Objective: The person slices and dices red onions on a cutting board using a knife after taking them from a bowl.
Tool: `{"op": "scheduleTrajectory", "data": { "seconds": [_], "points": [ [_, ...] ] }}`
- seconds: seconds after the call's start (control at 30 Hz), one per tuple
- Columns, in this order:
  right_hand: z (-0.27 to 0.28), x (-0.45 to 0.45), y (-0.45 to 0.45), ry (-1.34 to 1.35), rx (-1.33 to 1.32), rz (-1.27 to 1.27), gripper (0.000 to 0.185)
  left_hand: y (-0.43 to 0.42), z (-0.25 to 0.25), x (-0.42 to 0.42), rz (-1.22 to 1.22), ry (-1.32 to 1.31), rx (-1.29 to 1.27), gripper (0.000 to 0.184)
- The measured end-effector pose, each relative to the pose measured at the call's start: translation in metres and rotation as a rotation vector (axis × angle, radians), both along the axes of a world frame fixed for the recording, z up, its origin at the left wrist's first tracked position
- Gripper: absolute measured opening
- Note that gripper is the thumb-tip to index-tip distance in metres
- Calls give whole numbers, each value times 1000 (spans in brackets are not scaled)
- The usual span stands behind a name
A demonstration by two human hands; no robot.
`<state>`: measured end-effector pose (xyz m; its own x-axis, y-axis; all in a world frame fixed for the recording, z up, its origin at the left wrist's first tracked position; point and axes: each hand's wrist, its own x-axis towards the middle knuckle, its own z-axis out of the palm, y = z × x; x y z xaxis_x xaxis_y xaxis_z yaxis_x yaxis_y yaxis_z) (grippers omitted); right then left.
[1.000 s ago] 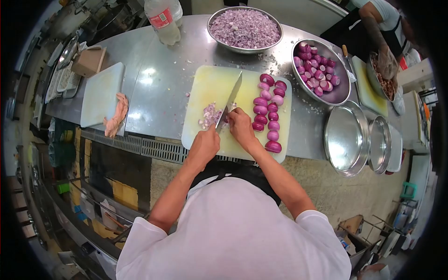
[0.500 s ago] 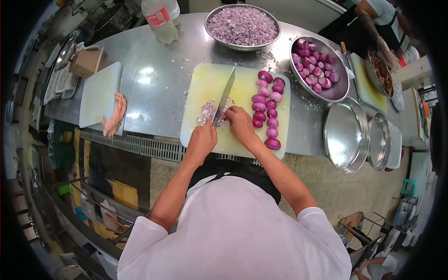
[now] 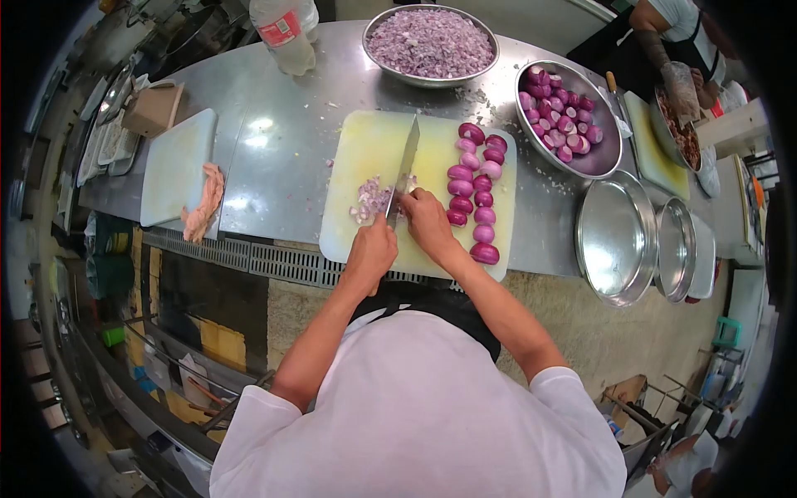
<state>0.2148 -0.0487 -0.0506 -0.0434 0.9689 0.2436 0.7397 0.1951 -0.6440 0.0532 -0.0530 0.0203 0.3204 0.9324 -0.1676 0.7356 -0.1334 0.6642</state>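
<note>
My left hand (image 3: 372, 251) is wrapped round the handle of a kitchen knife (image 3: 408, 158), its blade pointing away from me over the cutting board (image 3: 349, 149). Just right of the blade, my right hand (image 3: 426, 220) has its fingers curled on a piece of red onion (image 3: 411, 184), mostly hidden under them. Chopped onion (image 3: 371, 199) lies in a small heap left of the blade. Two columns of peeled red onion halves (image 3: 483, 199) line the board's right side.
Behind the board stands a bowl of chopped onion (image 3: 430, 46); a bowl of peeled onions (image 3: 564, 116) is to its right. Empty metal pans (image 3: 614, 241) sit at the right edge. A bottle (image 3: 286, 37) and second board (image 3: 174, 166) are left. A co-worker (image 3: 677, 50) handles food at far right.
The knife and my left hand have shifted right, closer to my right hand. More chopped onion shows left of the blade. The co-worker's arm has moved over their bowl.
</note>
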Motion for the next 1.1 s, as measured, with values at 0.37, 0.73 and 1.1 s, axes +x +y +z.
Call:
{"op": "scheduleTrajectory", "data": {
  "seconds": [0.37, 0.73, 1.1],
  "points": [
    [3, 5, -2, -35, -52, 0, 13, 7, -11, 3, 43, -89, -14, 23],
    [8, 1, -4, -36, -138, -38, 13, -1, 3, -4, 3, -33, -9, 22],
    [7, 2, -7, 25, -113, -54, 11, 0, -1, 9, -19, -19, -21, 24]
  ]
}}
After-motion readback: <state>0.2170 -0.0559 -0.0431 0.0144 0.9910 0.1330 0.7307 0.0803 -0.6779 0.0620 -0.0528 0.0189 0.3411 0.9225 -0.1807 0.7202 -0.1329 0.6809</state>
